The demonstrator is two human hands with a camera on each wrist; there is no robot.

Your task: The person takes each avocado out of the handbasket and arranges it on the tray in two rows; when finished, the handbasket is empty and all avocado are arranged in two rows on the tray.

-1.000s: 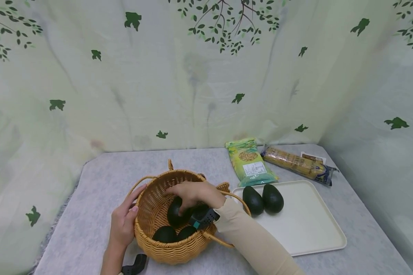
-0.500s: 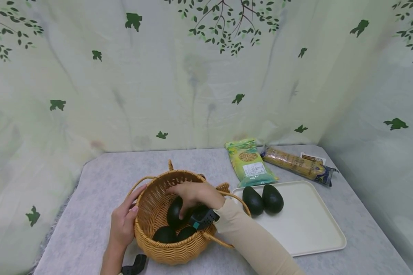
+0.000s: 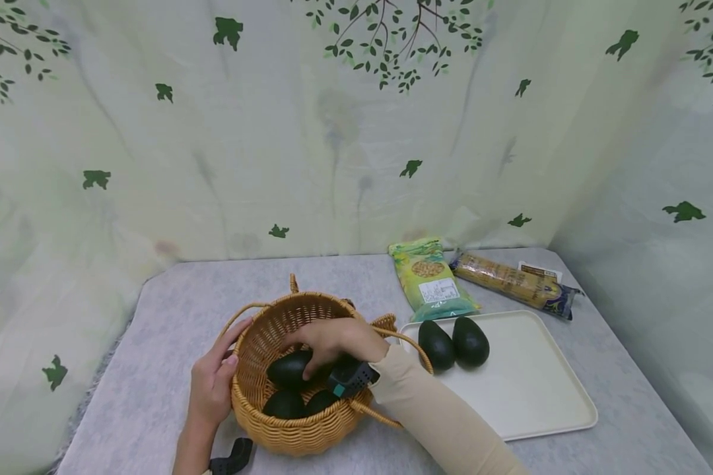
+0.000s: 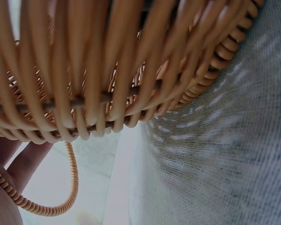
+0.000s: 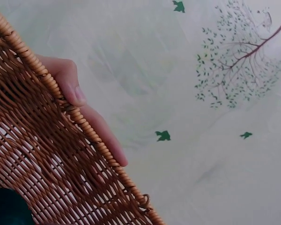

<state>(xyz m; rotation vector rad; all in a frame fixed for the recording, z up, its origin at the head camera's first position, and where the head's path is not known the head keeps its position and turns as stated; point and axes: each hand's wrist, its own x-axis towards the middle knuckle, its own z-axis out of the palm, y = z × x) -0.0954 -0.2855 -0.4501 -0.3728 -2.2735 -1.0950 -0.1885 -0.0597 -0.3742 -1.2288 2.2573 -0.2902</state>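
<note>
A round wicker basket (image 3: 297, 435) with thin loop handles holds several dark green avocados. Inside it, my right hand (image 3: 327, 340) curls over one avocado (image 3: 288, 371) lying on its side, thumb at its right end and fingers along its far side. Two more avocados (image 3: 285, 404) rest at the basket's near side. In the right wrist view a dark avocado (image 5: 9, 208) shows at the lower left. My left hand (image 3: 212, 382) presses the basket's left side from outside, thumb at the rim and a finger stretched along it. The left wrist view shows its fingers (image 4: 30, 164) beside a handle.
Right of the basket lies a white tray (image 3: 529, 389) with two avocados (image 3: 453, 344) at its far left corner. Behind it are a green and yellow bag (image 3: 430, 280) and a long clear packet (image 3: 513, 282). A printed curtain (image 3: 356, 132) hangs at the back.
The avocado under my right hand has turned from upright to lying on its side and shifted left. My right fingers have moved slightly with it. My left hand and the basket stay put.
</note>
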